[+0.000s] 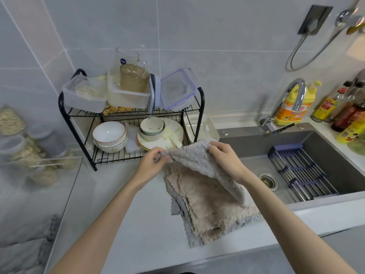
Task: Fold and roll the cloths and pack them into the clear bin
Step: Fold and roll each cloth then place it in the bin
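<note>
I hold a grey fluffy cloth lifted above the counter. My left hand pinches its left corner and my right hand grips its right corner. The rest of this cloth hangs down toward the right. Beneath it a stack of beige and grey cloths lies flat on the white counter. The clear bin stands at the left; through its wall a grey cloth shows at its bottom.
A black dish rack with bowls, plates and plastic containers stands behind the cloths. The dark sink with a blue drain rack and a chrome faucet lies to the right. Bottles line the far right. Jars stand behind the bin.
</note>
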Demonstrator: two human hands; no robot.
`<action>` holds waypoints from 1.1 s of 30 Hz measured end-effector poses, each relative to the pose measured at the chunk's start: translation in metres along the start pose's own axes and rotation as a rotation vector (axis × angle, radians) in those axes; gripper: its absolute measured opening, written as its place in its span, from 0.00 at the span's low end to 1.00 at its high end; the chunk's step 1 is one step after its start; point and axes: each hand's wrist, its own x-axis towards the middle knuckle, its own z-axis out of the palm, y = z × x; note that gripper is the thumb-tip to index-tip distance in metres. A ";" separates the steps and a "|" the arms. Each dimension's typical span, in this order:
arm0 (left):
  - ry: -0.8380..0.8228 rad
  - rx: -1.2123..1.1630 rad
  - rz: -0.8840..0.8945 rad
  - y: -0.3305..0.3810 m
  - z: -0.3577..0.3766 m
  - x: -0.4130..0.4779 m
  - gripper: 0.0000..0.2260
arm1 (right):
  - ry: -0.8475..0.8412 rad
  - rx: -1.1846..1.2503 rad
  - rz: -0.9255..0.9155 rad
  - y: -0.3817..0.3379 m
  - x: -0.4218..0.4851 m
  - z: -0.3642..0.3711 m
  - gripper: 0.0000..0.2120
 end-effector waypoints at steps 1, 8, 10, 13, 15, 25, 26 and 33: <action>0.008 -0.055 0.006 0.010 -0.012 -0.003 0.02 | 0.000 0.061 0.029 -0.005 0.002 0.002 0.16; 0.001 -0.298 -0.203 0.042 -0.094 -0.032 0.03 | -0.224 0.385 0.365 -0.032 0.020 0.031 0.20; -0.040 -0.168 -0.268 0.039 -0.115 -0.041 0.06 | -0.306 0.372 0.428 -0.035 0.024 0.046 0.22; -0.007 0.198 -0.215 0.027 -0.140 -0.050 0.08 | -0.339 0.200 0.435 -0.033 0.037 0.072 0.16; 0.069 0.322 -0.149 0.017 -0.151 -0.050 0.08 | -0.316 -0.036 0.253 -0.033 0.050 0.088 0.15; 0.440 0.402 0.117 0.021 -0.196 -0.062 0.10 | -0.077 -0.252 -0.345 -0.084 0.066 0.112 0.07; 0.414 0.412 0.119 0.019 -0.196 -0.066 0.10 | -0.067 -0.271 -0.351 -0.081 0.065 0.112 0.07; 0.178 0.432 -0.033 -0.023 -0.162 -0.098 0.10 | -0.239 -0.452 -0.163 -0.009 0.055 0.122 0.07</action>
